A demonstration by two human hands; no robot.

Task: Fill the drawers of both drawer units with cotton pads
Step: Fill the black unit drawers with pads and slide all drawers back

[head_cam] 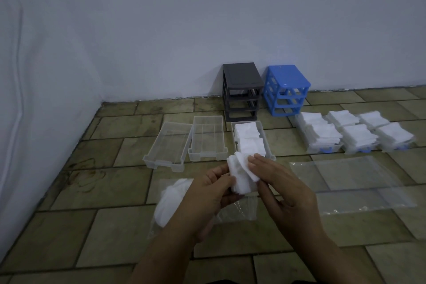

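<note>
Both my hands hold a small stack of white cotton pads (242,172) above the floor. My left hand (212,191) grips its left side and my right hand (281,182) pinches its right side. Just beyond, a clear drawer (265,138) lies part filled with pads. Two clear drawers (169,143) (207,138) to its left hold nothing. A dark grey drawer frame (242,91) and a blue frame (285,89) stand by the wall without drawers. Three drawers heaped with pads (319,132) (356,132) (391,131) sit at the right.
A plastic bag with more white pads (170,200) lies on the tiled floor under my left forearm. Flat clear plastic bags (357,180) lie at the right. Walls (46,76) close off the left side and the back.
</note>
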